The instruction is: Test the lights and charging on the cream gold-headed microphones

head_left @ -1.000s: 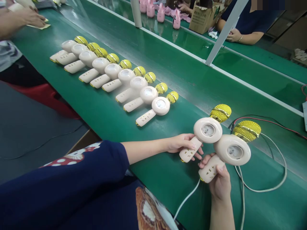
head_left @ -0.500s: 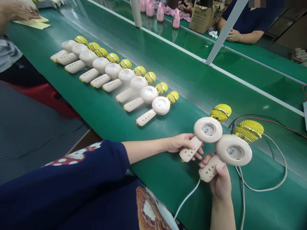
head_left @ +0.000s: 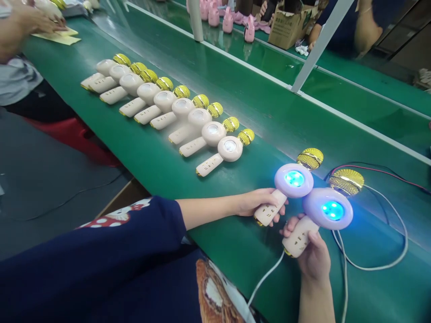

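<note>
Both your hands are closed around microphone handles, out over the near edge of the green conveyor belt point(head_left: 151, 170). Your left hand point(head_left: 264, 206) wraps the handle of a pale pink karaoke microphone point(head_left: 292, 180), fingers curled under and around it. Your right hand point(head_left: 313, 258) grips the handle of a second microphone point(head_left: 328, 208) from below, with the thumb lying along its side.

You hold the two microphones side by side, their round heads just beside each other and their gold mesh grilles pointing away from you. Each head glows blue at its centre. A white cable point(head_left: 266, 280) runs from the butt of the second microphone towards your lap. Another white cable point(head_left: 380, 267) loops on the belt to your right, and red and black wires point(head_left: 380, 172) lie just beyond the grilles.

To your left, a row of nine matching microphones point(head_left: 230, 149) lies slantwise along the belt, unlit, the nearest well within reach of your left hand. Your navy sleeve point(head_left: 134, 224) crosses the near edge. At the far left corner, a co-worker's hand point(head_left: 37, 22) rests over yellow paper point(head_left: 69, 40). Beyond a white rail point(head_left: 336, 112), a cardboard box point(head_left: 289, 29) and pink moulded items point(head_left: 229, 22) stand on the far side.
</note>
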Demonstrator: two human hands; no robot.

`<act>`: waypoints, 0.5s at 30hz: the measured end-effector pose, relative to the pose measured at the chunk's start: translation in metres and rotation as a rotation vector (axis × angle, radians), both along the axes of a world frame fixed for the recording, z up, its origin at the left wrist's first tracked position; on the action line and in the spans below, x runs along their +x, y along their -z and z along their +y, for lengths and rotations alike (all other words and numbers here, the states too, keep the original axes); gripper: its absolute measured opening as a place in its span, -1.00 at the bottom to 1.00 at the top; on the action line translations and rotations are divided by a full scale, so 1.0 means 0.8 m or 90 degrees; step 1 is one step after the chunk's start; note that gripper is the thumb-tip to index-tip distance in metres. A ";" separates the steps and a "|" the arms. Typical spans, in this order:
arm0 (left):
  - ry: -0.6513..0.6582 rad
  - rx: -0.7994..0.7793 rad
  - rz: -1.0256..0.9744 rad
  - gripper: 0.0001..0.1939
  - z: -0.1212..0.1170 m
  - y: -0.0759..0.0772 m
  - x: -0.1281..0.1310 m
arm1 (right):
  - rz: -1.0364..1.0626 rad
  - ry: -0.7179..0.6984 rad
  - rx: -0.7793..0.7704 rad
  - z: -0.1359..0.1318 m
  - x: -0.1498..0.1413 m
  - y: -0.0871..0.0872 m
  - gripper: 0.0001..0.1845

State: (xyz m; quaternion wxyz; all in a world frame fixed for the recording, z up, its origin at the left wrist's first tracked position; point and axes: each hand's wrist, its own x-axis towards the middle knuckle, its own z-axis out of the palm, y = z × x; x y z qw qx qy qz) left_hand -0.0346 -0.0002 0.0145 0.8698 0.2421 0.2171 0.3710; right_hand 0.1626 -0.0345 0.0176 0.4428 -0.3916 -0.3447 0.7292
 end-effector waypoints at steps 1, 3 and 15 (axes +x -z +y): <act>-0.010 -0.026 0.010 -0.63 -0.003 -0.006 0.000 | 0.007 -0.003 -0.019 0.000 -0.001 -0.002 -0.66; -0.040 -0.064 0.058 -0.69 -0.014 -0.020 -0.002 | -0.003 0.016 -0.065 -0.002 -0.005 -0.008 -0.65; -0.063 -0.103 0.113 -0.66 -0.150 -0.054 -0.085 | -0.007 -0.094 -0.251 -0.162 -0.044 -0.014 -0.56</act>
